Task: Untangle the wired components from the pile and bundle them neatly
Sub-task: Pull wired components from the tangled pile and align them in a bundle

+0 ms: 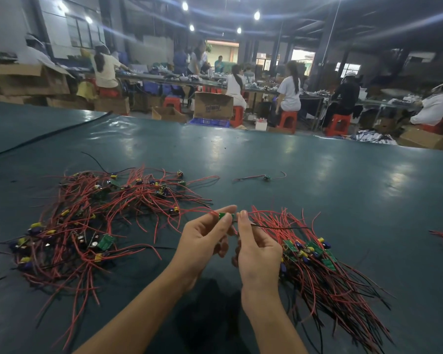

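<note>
Green wired board (224,215) pinched betw. my L hand (205,238) + R hand (257,249), frame centre; leads run left-right. Tangled pile (87,221) left; bundle (317,267) lower right, nearer R hand, so prob. lay-down goes rightward.

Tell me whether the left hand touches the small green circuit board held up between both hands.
Touching. The head view shows the left hand pinching the small green circuit board between thumb and forefinger, with no gap visible.
</note>
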Demonstrator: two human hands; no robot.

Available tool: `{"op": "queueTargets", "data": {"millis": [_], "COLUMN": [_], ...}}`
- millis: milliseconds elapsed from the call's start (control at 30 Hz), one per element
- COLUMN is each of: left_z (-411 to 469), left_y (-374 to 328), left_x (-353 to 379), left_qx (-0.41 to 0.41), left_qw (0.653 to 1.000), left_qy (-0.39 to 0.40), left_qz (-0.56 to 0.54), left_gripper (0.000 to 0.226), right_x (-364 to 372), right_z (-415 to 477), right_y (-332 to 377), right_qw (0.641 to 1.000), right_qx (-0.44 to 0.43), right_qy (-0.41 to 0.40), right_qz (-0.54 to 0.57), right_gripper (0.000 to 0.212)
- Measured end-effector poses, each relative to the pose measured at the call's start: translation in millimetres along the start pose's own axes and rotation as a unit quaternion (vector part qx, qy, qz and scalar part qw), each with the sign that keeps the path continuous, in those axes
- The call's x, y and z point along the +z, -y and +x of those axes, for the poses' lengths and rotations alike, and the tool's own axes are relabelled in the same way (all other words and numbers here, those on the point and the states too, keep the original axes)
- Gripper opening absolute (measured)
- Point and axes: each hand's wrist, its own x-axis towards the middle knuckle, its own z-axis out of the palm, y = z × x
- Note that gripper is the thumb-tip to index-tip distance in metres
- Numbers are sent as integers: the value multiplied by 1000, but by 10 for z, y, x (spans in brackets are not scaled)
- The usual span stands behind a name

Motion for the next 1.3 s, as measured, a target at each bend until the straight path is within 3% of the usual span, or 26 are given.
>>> {"op": "queueTargets", "data": {"millis": [267, 433, 567, 867, 1100, 1300], "left_z": [-11, 11, 18, 11, 19, 11], "left_y": [39, 19, 8, 41, 60, 101], "left_x": [-24, -40, -55, -52, -69, -83], "left_qx": [53, 67, 28, 32, 33, 83], "left_qw": [992, 993, 999, 997, 997, 981], "left_qy": [8, -25, -11, -4, 9, 26], "left_qz": [116, 96, 43, 75, 76, 176], "left_gripper": [21, 15, 22, 23, 22, 13], "right_x": [-43, -69, -74, -98, -107, -104], "right_z": [15, 42, 66, 90, 80, 62], "right_y": [-31, -52, -86, -100, -80, -72], "right_qw": [998, 999, 999, 999, 998, 999], "right_qx": [58, 47, 32, 41, 63, 30], "right_qy": [-1, 12, 28, 2, -27, -40], "right_qz": [-21, 18, 31, 25, 12, 5], "right_gripper": [41, 20, 17, 11, 22, 32]}}
